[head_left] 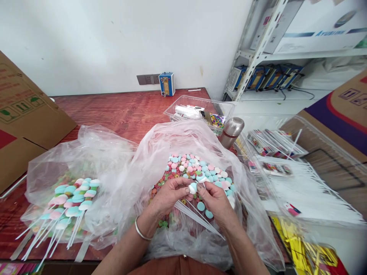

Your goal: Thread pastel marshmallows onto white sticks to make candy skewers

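Note:
My left hand (170,194) and my right hand (215,198) meet over an open clear plastic bag (149,145). Between my left thumb and fingers is a blue-and-white marshmallow candy (193,188). The right thumb and fingers pinch close beside it, on the same candy or its stick; my fingertips partly cover this spot. Below the hands lies a bunch of white sticks (197,217). Loose pink, blue and white round candies (212,172) fill the bag, with ring-shaped gummies (163,183) at its left side.
Several finished candy skewers (77,198) lie on another bag at left. Behind the open bag are a clear tray (183,101) and a steel flask (231,131). Cardboard boxes (25,107) stand at the sides. At right, a clear bin holds white sticks (304,194); yellow packets (292,236) lie below.

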Demonstrator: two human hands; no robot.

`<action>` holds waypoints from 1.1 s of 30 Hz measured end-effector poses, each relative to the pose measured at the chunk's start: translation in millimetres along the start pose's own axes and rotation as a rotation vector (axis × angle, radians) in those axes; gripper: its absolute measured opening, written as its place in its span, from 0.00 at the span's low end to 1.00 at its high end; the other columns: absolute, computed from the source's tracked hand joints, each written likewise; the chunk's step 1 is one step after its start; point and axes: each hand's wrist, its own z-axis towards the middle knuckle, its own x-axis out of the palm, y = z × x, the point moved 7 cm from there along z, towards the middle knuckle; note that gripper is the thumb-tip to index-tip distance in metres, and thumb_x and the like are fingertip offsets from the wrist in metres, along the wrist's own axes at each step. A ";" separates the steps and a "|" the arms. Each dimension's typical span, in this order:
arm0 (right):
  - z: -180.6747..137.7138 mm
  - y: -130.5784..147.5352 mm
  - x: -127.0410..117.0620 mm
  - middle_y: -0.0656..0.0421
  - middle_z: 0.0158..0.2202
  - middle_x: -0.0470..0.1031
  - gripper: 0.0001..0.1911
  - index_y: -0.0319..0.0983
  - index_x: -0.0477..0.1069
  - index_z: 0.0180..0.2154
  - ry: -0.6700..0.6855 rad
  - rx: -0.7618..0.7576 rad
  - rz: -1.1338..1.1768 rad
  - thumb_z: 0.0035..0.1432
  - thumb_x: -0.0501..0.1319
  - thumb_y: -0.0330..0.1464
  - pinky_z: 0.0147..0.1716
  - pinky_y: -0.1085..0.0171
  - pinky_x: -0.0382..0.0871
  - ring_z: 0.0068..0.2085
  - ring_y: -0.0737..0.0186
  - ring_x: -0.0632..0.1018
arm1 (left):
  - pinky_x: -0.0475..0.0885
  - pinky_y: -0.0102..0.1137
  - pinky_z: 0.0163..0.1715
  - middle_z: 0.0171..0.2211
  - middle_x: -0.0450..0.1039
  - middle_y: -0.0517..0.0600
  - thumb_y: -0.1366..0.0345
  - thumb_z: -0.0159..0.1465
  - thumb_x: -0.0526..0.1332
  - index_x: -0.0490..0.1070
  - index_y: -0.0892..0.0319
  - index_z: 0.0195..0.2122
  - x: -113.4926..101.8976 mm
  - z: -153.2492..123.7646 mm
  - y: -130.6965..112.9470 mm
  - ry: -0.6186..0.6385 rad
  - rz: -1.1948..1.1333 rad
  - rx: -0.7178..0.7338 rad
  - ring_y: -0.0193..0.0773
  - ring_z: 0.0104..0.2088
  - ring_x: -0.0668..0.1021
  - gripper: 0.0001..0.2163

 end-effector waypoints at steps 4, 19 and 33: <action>-3.6 5.0 -4.5 0.60 0.33 0.75 0.12 0.40 0.73 0.35 -0.111 -0.081 -0.048 0.57 0.63 0.42 0.34 0.66 0.67 0.33 0.63 0.72 | 0.69 0.26 0.30 0.29 0.76 0.47 0.61 0.50 0.75 0.76 0.62 0.39 1.8 -0.9 2.7 -0.052 -0.006 -0.005 0.31 0.26 0.75 0.18; -11.5 0.4 12.0 0.58 0.35 0.78 0.13 0.40 0.75 0.39 -0.057 -0.070 0.117 0.60 0.62 0.42 0.36 0.64 0.70 0.35 0.62 0.76 | 0.73 0.29 0.35 0.33 0.78 0.50 0.63 0.52 0.74 0.76 0.61 0.45 4.3 -3.1 7.6 -0.069 0.009 0.071 0.34 0.31 0.77 0.20; -64.4 -12.1 5.6 0.65 0.17 0.59 0.19 0.43 0.71 0.29 0.057 0.098 -0.188 0.63 0.55 0.50 0.17 0.68 0.50 0.19 0.65 0.59 | 0.71 0.28 0.30 0.26 0.76 0.46 0.60 0.53 0.70 0.75 0.60 0.41 -26.5 1.6 -4.2 -0.436 0.117 0.166 0.35 0.27 0.77 0.16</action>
